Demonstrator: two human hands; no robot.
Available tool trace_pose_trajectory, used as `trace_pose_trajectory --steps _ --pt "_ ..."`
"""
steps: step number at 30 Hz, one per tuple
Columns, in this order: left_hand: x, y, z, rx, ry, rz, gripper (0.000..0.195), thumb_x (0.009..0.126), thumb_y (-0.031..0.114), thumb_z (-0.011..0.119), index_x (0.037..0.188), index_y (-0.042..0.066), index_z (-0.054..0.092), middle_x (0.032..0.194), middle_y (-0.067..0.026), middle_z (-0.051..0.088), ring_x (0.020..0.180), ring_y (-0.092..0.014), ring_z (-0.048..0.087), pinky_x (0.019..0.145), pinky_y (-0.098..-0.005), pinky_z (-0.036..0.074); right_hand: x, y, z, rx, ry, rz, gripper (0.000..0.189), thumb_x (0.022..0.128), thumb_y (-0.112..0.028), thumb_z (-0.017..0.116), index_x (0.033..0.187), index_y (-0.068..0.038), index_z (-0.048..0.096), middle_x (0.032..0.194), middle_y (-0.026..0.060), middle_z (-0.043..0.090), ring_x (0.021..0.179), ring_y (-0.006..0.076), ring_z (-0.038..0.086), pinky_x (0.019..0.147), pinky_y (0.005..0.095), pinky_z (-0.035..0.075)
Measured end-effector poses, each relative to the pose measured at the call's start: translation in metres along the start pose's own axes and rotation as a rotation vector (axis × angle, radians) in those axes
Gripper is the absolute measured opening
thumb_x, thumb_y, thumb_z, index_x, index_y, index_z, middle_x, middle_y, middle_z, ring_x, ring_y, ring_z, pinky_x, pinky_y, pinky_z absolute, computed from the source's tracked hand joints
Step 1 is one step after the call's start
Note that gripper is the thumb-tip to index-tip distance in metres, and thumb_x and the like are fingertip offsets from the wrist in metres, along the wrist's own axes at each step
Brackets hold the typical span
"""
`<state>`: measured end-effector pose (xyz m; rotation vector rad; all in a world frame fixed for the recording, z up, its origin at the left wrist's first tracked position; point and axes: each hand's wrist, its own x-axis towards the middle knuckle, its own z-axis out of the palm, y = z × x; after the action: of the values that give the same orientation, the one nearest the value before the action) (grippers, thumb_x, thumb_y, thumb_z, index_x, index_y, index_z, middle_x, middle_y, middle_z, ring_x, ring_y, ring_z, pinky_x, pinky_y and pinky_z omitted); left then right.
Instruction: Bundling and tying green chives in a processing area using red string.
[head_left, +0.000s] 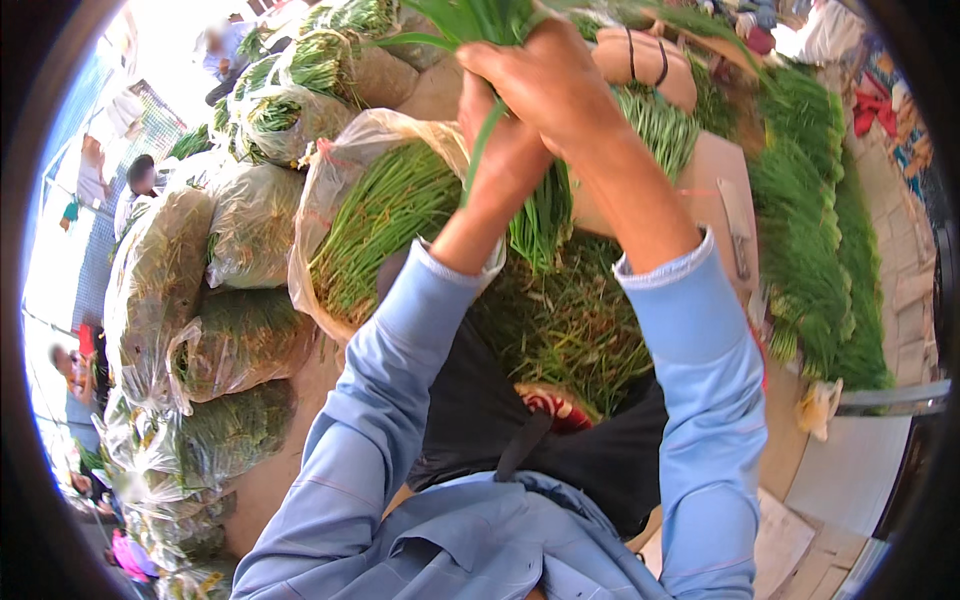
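Observation:
Both hands are raised at the top of the view, gripping a bunch of flat green chive-like leaves (480, 22). My right hand (551, 86) wraps the bunch on the upper side, partly over my left hand (502, 146), which holds it just below. A single leaf (484, 154) hangs across the back of my left hand. More green stalks (544, 225) show beneath my wrists; whether they belong to the held bunch is hidden. Loose leaf trimmings (577, 322) lie heaped between my knees.
To the left, an opened plastic bag (304, 247) holds long green stalks (397, 195), with several filled bags (161, 292) beyond. A cleaver (733, 225) lies on a board (701, 195) at the right. Further right are rows of greens (802, 225). Other people (139, 180) are at the far left.

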<state>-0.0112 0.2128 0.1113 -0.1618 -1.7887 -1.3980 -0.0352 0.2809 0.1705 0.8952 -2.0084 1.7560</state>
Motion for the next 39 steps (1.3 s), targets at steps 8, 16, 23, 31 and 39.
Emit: trace_pose_trajectory --steps 8,16,23,31,39 --pt "0.026 -0.042 -0.076 -0.985 -0.056 -0.705 0.018 0.086 0.014 0.062 0.093 -0.002 0.058 0.074 -0.0123 0.062 0.074 -0.029 0.061 0.089 -0.0484 0.048 -0.048 -0.012 -0.123 0.186 0.045 -0.092 0.035 0.091 -0.023 0.065 0.117 0.000 0.059 0.102 0.0104 0.067 0.091 0.0127 0.063 0.078 0.0293 0.050" --pt "0.005 -0.109 -0.105 -1.239 0.135 -0.932 0.011 0.086 0.012 0.055 0.080 0.003 0.053 0.071 -0.0131 0.058 0.069 -0.028 0.058 0.083 -0.0517 0.049 -0.254 0.129 -0.123 -0.100 0.067 0.725 0.050 0.091 -0.032 0.064 0.118 0.009 0.054 0.110 0.0200 0.063 0.103 0.0221 0.062 0.090 0.0330 0.048" --pt "0.002 -0.136 -0.106 -1.242 0.151 -0.980 0.009 0.087 0.008 0.053 0.081 0.001 0.051 0.075 -0.0128 0.057 0.071 -0.025 0.058 0.088 -0.0510 0.049 -0.284 0.121 -0.098 -0.427 0.056 0.700 0.048 0.090 -0.038 0.063 0.110 0.006 0.062 0.106 0.0229 0.064 0.096 0.0331 0.063 0.085 0.0381 0.049" --pt "-0.011 -0.127 -0.105 -1.429 0.068 -0.864 0.007 0.086 0.006 0.055 0.085 -0.001 0.055 0.082 -0.0159 0.061 0.088 -0.032 0.060 0.097 -0.0511 0.045 -0.237 0.140 -0.058 -0.285 -0.209 0.520 0.086 0.082 -0.064 0.060 0.118 0.014 0.052 0.112 0.0334 0.058 0.106 0.0459 0.057 0.092 0.0426 0.046" --pt "-0.025 -0.103 -0.084 -1.254 -0.040 -0.642 0.011 0.081 0.003 0.062 0.091 0.002 0.057 0.080 -0.0104 0.059 0.081 -0.024 0.058 0.103 -0.0461 0.039 -0.207 0.148 0.002 0.653 -0.040 0.751 0.087 0.080 -0.055 0.071 0.136 0.004 0.042 0.133 0.0135 0.049 0.122 0.0218 0.044 0.105 0.0325 0.031"
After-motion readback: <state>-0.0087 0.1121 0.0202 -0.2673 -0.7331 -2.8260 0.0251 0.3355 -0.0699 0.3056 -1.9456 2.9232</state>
